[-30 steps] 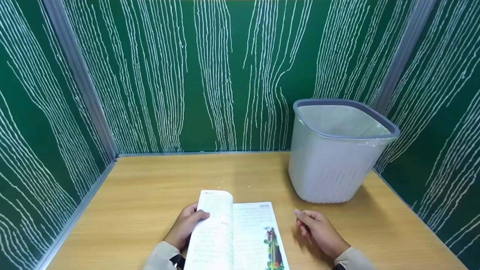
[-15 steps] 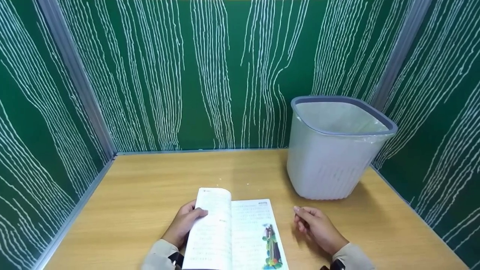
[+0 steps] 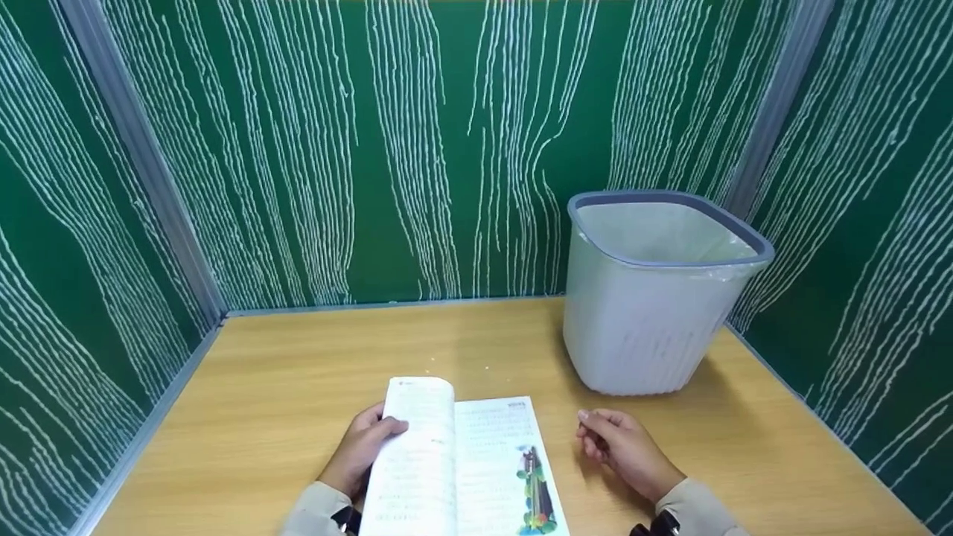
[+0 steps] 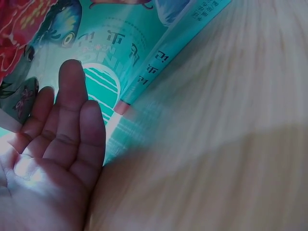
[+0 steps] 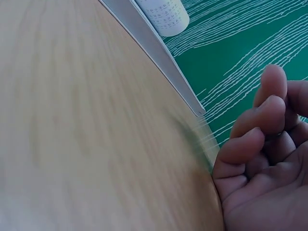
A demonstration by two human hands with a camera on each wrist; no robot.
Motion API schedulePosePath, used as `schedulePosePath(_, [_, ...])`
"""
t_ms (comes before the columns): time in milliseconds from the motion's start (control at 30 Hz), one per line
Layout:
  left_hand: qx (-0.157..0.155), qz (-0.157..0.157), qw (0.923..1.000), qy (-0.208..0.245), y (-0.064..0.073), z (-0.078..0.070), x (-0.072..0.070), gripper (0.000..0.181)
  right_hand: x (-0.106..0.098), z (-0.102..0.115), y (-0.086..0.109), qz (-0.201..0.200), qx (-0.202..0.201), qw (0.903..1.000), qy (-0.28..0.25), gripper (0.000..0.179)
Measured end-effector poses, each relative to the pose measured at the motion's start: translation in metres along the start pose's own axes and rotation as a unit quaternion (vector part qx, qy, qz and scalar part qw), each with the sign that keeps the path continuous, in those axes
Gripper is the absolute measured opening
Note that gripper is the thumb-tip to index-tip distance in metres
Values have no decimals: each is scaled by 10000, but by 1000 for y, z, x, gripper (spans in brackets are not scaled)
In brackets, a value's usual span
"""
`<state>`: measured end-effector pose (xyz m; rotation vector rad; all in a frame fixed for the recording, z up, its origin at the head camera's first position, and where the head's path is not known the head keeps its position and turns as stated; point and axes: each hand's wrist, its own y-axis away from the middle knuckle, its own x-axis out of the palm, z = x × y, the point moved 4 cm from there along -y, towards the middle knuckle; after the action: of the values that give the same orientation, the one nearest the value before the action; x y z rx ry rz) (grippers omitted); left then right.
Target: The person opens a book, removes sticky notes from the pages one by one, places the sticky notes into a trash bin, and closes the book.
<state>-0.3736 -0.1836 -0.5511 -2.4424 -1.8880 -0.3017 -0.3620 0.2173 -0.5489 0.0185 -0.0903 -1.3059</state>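
An open book point(image 3: 491, 454) lies at the front of the table, its left-hand page raised and curving over. My left hand point(image 3: 361, 447) holds that side, thumb on the page and fingers underneath. From below, the left wrist view shows those fingers point(image 4: 72, 106) against the teal illustrated cover point(image 4: 108, 48). A colourful picture runs down the right-hand page. Beside the book, my right hand point(image 3: 629, 450) rests on the table with its fingers loosely curled, holding nothing. In the right wrist view the book's edge point(image 5: 159, 55) is apart from the right hand point(image 5: 264, 159).
A pale waste bin point(image 3: 655, 320) with a grey-blue rim and a plastic liner stands at the right, beyond my right hand. Green panels point(image 3: 402, 260) with white wavy lines enclose the wooden table point(image 3: 298, 372). A few tiny white specks lie beyond the book.
The head view has shifted slightly, so everything sits a little further left in it. Both hands and the book keep their places relative to each other.
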Motion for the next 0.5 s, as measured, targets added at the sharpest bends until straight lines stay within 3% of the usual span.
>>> schedulePosePath(100, [-12, -11, 10000, 30, 2, 1, -1, 59, 4, 0, -1, -109, 106, 9989, 450, 28])
schedulePosePath(200, [27, 35, 10000, 45, 2, -1, 0, 59, 10, 4, 1, -146, 194, 9966, 790, 39])
schedulePosePath(500, [103, 86, 9999, 28, 0, -6, 3, 60, 37, 21, 22, 257, 806, 9946, 597, 66])
